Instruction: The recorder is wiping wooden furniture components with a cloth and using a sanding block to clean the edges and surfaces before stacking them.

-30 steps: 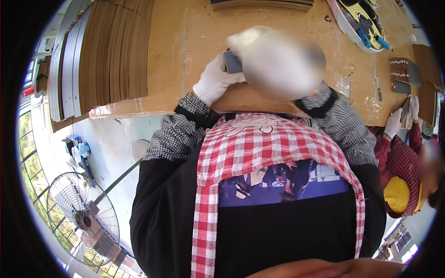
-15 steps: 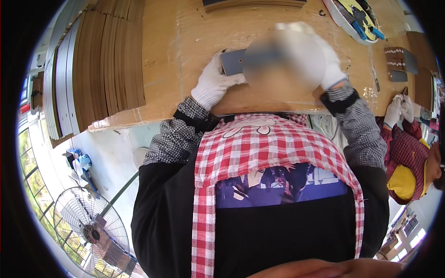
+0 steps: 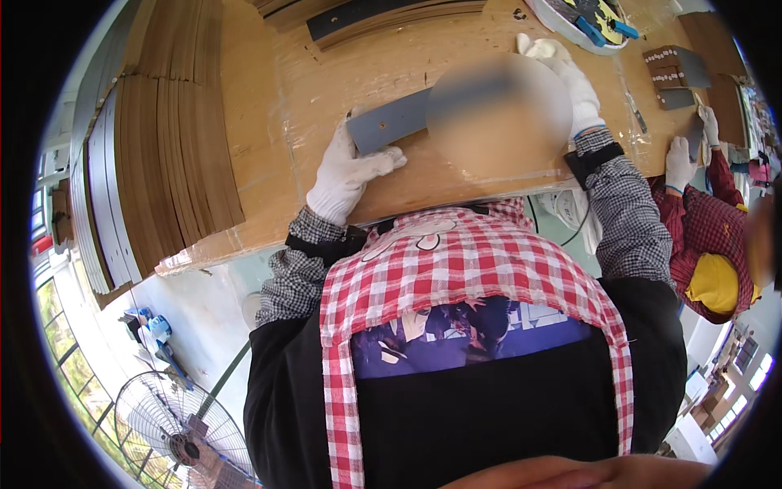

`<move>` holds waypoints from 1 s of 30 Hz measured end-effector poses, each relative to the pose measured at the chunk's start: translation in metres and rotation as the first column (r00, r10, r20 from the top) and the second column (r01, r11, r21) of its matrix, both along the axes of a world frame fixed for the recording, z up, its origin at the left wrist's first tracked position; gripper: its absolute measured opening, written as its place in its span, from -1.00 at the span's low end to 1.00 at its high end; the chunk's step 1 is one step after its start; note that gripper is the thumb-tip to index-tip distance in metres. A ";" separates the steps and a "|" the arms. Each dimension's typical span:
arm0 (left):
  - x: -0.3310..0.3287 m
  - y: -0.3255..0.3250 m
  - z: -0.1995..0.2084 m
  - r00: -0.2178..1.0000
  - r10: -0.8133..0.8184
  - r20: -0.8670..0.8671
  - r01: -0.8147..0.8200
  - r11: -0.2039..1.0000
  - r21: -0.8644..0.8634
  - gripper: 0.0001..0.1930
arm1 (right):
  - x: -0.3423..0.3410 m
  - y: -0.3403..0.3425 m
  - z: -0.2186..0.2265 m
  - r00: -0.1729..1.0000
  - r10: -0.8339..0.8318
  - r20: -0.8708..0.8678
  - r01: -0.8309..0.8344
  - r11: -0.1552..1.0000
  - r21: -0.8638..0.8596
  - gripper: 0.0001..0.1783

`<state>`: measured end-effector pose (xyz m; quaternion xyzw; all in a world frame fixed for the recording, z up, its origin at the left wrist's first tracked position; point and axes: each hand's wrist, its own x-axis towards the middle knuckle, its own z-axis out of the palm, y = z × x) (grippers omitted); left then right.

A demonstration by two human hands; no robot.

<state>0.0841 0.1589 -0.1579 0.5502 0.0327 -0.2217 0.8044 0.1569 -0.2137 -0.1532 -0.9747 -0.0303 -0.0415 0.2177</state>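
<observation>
My left hand (image 3: pixel 346 173), in a white knit glove, grips the left end of a flat, narrow grey board (image 3: pixel 389 122) with a small hole in it. The thumb lies along its lower edge, the fingers at its end. The board slants up to the right and runs into a round blurred patch that hides its middle. My right hand (image 3: pixel 570 81), also gloved, is at the patch's upper right, near the board's other end. Some bent fingers show above the patch; the rest, and any contact with the board, are hidden.
Tall stacks of brown boards (image 3: pixel 155 155) stand at the table's left. More dark-topped strips (image 3: pixel 358 24) lie at the far edge. A white tray (image 3: pixel 562 28) with blue-handled tools is at the far right, a knife (image 3: pixel 636 114) nearer. Another person's gloved hands (image 3: pixel 680 163) work at the right.
My left hand has moved left and nearer me with the board's end, and more of the board shows. My right hand appears farther right. The whole view has tilted; the other person's hands have parted.
</observation>
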 end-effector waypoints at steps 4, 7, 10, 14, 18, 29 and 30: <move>0.006 0.006 -0.012 0.979 0.146 -0.139 -0.148 0.989 -0.005 -0.51 | 0.001 -0.017 0.001 0.980 -0.181 -0.083 0.152 0.949 -0.275 -0.48; 0.018 0.010 -0.027 0.889 0.086 0.449 -0.261 0.901 0.345 -0.45 | -0.004 -0.011 0.011 0.983 -0.176 -0.048 0.177 0.984 0.005 -0.46; 0.017 0.004 -0.015 0.487 -0.286 0.825 -0.524 0.660 0.538 -0.31 | -0.018 0.011 0.041 0.940 -0.313 -0.137 0.342 0.847 0.407 -0.44; 0.012 -0.006 0.000 0.808 0.006 0.590 -0.486 0.573 0.660 -0.18 | -0.035 0.038 0.049 0.990 0.001 -0.144 0.019 0.991 0.134 -0.44; 0.014 0.015 -0.006 0.998 0.017 0.065 -0.025 0.991 0.133 -0.19 | -0.038 0.048 0.038 0.974 0.059 -0.218 -0.034 0.993 0.117 -0.46; 0.012 0.032 -0.055 0.950 -0.054 0.308 -0.009 0.980 0.199 -0.30 | -0.022 0.216 0.051 0.673 0.739 0.044 -0.740 0.673 0.011 -0.69; 0.013 0.036 -0.060 0.877 -0.046 0.478 -0.083 0.966 0.245 -0.32 | -0.028 0.232 0.056 0.636 0.770 0.044 -0.770 0.637 -0.029 -0.71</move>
